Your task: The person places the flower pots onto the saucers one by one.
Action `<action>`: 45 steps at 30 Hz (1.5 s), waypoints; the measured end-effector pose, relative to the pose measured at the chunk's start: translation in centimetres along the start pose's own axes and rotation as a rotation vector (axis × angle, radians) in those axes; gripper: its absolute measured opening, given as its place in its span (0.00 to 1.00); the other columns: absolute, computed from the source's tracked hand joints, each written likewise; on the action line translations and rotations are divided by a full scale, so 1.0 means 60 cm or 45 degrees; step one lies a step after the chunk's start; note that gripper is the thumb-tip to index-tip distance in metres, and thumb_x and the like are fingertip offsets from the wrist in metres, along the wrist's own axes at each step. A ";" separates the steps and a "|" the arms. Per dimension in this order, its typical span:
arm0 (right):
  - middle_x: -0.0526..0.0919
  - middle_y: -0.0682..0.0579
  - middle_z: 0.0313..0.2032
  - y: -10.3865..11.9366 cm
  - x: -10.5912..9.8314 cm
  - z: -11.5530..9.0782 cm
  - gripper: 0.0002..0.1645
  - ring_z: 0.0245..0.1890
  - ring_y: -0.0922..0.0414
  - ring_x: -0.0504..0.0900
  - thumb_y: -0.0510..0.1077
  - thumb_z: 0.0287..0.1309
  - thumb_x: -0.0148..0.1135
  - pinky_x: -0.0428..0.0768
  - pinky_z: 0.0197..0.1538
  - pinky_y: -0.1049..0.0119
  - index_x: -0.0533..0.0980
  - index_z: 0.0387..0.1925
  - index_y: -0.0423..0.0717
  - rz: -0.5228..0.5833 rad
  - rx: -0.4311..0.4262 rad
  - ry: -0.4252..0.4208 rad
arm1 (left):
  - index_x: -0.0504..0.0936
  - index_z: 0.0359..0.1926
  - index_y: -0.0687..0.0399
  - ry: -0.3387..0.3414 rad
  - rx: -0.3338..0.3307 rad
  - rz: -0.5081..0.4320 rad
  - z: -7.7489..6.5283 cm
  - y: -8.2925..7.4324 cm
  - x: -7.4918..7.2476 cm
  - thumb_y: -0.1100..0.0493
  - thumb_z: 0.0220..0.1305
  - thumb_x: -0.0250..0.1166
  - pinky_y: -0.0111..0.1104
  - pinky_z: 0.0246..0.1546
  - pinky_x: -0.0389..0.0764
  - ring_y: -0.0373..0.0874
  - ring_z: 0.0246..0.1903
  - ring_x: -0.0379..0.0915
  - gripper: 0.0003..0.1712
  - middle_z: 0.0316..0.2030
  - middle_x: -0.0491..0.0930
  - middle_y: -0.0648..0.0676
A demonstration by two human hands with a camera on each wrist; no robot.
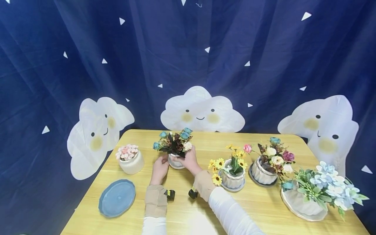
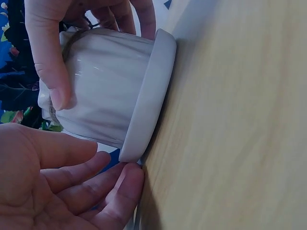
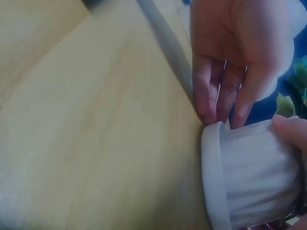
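In the head view, a white flowerpot (image 1: pixel 175 161) with blue and cream artificial roses (image 1: pixel 173 143) stands at the table's centre back. My right hand (image 1: pixel 191 161) grips the pot from the right; the left wrist view shows its thumb against the wall and other fingers beyond. Under the pot (image 2: pixel 103 86) is a white saucer (image 2: pixel 152 96), resting on the wood. My left hand (image 1: pixel 160 169) is at the left side, its fingers loosely bent and fingertips touching the saucer's edge. The right wrist view shows those left fingers (image 3: pixel 230 91) beside the saucer (image 3: pixel 214 175).
Left of the hands stand a white ribbed pot (image 1: pixel 132 163) with pink flowers and a blue tray (image 1: pixel 118 197). To the right are a yellow-flower pot (image 1: pixel 233 180), a mixed-rose pot (image 1: pixel 263 173) and a white pot (image 1: pixel 305 205) with pale blue flowers. A dark curtain (image 1: pixel 182 49) hangs behind.
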State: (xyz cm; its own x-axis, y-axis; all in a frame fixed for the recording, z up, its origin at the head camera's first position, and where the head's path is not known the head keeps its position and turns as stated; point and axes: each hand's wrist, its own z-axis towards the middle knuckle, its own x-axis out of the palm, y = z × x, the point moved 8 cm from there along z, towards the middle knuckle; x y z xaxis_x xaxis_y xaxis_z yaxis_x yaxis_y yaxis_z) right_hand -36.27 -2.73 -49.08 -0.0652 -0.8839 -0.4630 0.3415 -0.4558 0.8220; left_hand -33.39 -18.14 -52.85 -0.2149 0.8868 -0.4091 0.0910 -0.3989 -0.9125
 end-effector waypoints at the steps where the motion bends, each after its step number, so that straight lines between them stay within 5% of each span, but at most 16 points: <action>1: 0.69 0.33 0.56 0.000 0.000 0.000 0.52 0.56 0.42 0.65 0.44 0.33 0.81 0.67 0.62 0.49 0.65 0.61 0.33 0.001 0.004 0.006 | 0.74 0.55 0.70 -0.001 -0.005 -0.007 0.000 0.001 0.000 0.67 0.65 0.55 0.46 0.54 0.75 0.60 0.52 0.73 0.18 0.50 0.77 0.69; 21: 0.74 0.38 0.56 0.005 -0.004 0.002 0.50 0.57 0.41 0.68 0.46 0.35 0.80 0.62 0.64 0.48 0.66 0.61 0.36 0.002 -0.083 0.082 | 0.73 0.55 0.71 0.013 -0.013 0.016 0.000 -0.001 0.001 0.64 0.65 0.57 0.47 0.54 0.75 0.60 0.52 0.74 0.20 0.50 0.77 0.70; 32: 0.69 0.37 0.55 -0.013 -0.021 -0.013 0.49 0.57 0.43 0.65 0.39 0.35 0.78 0.66 0.63 0.49 0.65 0.61 0.38 0.125 0.165 0.079 | 0.75 0.54 0.70 0.030 0.019 0.050 0.000 -0.001 -0.003 0.66 0.64 0.57 0.47 0.53 0.75 0.60 0.51 0.74 0.18 0.49 0.78 0.69; 39: 0.66 0.34 0.57 -0.021 -0.037 -0.037 0.49 0.57 0.40 0.68 0.43 0.41 0.75 0.69 0.61 0.45 0.60 0.63 0.33 0.236 0.336 0.098 | 0.74 0.54 0.71 0.055 0.000 0.049 0.000 0.003 -0.025 0.65 0.65 0.56 0.47 0.50 0.76 0.60 0.49 0.74 0.18 0.49 0.77 0.69; 45: 0.70 0.36 0.50 -0.021 -0.052 -0.049 0.41 0.52 0.41 0.70 0.41 0.44 0.72 0.71 0.57 0.46 0.63 0.58 0.33 0.310 0.333 0.019 | 0.71 0.58 0.69 0.055 0.016 0.005 -0.003 -0.004 -0.051 0.63 0.67 0.55 0.45 0.48 0.78 0.60 0.49 0.74 0.21 0.51 0.76 0.69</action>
State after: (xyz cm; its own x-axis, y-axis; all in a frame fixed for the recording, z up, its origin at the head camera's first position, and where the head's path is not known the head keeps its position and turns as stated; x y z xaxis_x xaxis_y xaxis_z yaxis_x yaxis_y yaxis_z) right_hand -33.77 0.92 -49.64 0.0029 -0.9692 -0.2461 0.0935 -0.2448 0.9651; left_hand -32.58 -20.69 -51.40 -0.1726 0.8943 -0.4128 0.0794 -0.4051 -0.9108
